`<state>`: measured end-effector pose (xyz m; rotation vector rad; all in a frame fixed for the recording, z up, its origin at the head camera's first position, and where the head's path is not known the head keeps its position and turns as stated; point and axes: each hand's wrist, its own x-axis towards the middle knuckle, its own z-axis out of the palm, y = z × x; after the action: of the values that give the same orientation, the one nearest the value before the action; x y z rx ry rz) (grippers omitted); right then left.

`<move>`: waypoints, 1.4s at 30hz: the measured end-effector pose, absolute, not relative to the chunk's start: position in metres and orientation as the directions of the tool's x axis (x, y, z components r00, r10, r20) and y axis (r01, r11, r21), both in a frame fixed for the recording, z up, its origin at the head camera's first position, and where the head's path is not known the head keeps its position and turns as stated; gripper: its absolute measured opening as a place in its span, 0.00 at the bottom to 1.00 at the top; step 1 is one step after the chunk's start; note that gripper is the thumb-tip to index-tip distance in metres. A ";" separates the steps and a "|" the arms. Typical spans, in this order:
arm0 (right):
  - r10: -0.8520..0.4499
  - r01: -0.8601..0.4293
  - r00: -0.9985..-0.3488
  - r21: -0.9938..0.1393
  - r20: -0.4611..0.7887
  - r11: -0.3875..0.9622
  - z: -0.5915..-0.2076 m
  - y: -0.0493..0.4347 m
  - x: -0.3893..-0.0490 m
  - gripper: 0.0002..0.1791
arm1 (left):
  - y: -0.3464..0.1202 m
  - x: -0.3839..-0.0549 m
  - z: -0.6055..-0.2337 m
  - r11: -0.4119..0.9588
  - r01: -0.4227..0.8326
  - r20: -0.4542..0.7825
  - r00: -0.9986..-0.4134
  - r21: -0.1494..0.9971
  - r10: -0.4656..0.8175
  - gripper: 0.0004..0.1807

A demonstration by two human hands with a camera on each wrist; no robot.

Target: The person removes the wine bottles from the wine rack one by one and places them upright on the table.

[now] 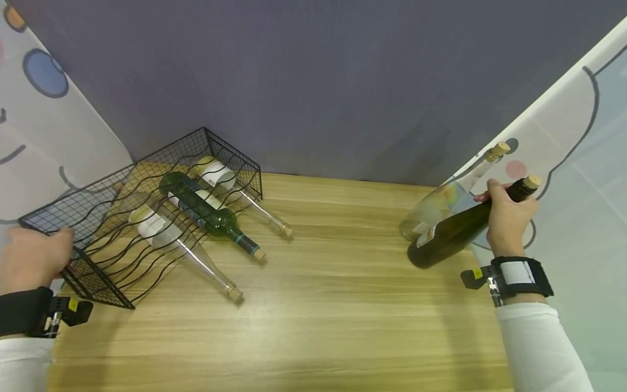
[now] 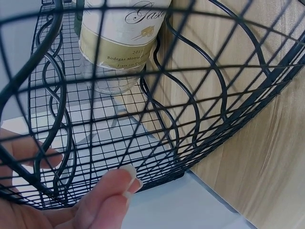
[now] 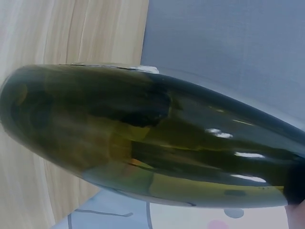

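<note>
My right hand [image 1: 509, 218] grips a dark green wine bottle [image 1: 453, 234] around its neck, cork end up and tilted to the right. The bottle's body fills most of the right wrist view. Just behind it a clear corked bottle [image 1: 431, 209] stands on the table. At the far left, my left hand [image 1: 36, 256] holds the near left corner of a black wire wine rack [image 1: 105, 277], its fingers around the wires in the left wrist view. Lying in the rack are a near clear bottle [image 1: 168, 234], a green bottle [image 1: 215, 218] and a far clear bottle [image 1: 245, 198], corks pointing toward the table's middle.
The wooden table [image 1: 313, 316] stretches between the rack and the standing bottle. A grey panel [image 1: 323, 87] rises along its back edge. Patterned white walls [image 1: 578, 228] flank both sides, close to each hand.
</note>
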<state>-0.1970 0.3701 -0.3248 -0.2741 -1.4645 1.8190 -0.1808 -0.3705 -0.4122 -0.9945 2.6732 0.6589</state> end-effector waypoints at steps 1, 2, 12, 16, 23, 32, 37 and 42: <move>0.674 -0.412 -0.681 -0.911 0.287 -0.029 -0.325 0.371 -0.196 0.11 | -0.371 -0.181 -0.413 0.671 -0.662 -0.346 -0.748 0.335 -0.566 0.45; 0.674 -0.400 -0.683 -0.916 0.281 -0.024 -0.324 0.372 -0.196 0.11 | -0.371 -0.181 -0.413 0.668 -0.665 -0.347 -0.746 0.333 -0.569 0.45; 0.655 -0.405 -0.714 -0.910 0.249 -0.096 -0.312 0.369 -0.191 0.09 | -0.365 -0.177 -0.408 0.664 -0.659 -0.329 -0.752 0.353 -0.571 0.44; 0.680 -0.472 -0.662 -0.880 0.315 -0.052 -0.303 0.367 -0.191 0.12 | -0.364 -0.178 -0.408 0.667 -0.659 -0.326 -0.751 0.346 -0.574 0.44; 0.768 -0.453 -0.519 -0.883 0.375 0.125 -0.273 0.360 -0.190 0.15 | -0.368 -0.180 -0.413 0.655 -0.671 -0.336 -0.741 0.348 -0.581 0.44; 0.607 -0.228 -0.409 -0.720 0.681 0.655 -0.244 0.335 -0.191 0.13 | -0.369 -0.181 -0.410 0.663 -0.667 -0.340 -0.745 0.341 -0.574 0.44; 0.531 -0.235 -0.425 -0.656 0.733 0.717 -0.237 0.315 -0.194 0.14 | -0.369 -0.181 -0.410 0.667 -0.664 -0.334 -0.747 0.338 -0.574 0.45; 0.510 -0.255 -0.512 -0.689 0.691 0.678 -0.227 0.284 -0.191 0.13 | -0.370 -0.179 -0.412 0.670 -0.656 -0.335 -0.754 0.347 -0.565 0.45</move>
<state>-0.1910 0.2840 -0.2274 -0.1996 -1.8872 0.9548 -0.1789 -0.3704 -0.4125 -0.9933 2.6852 0.6740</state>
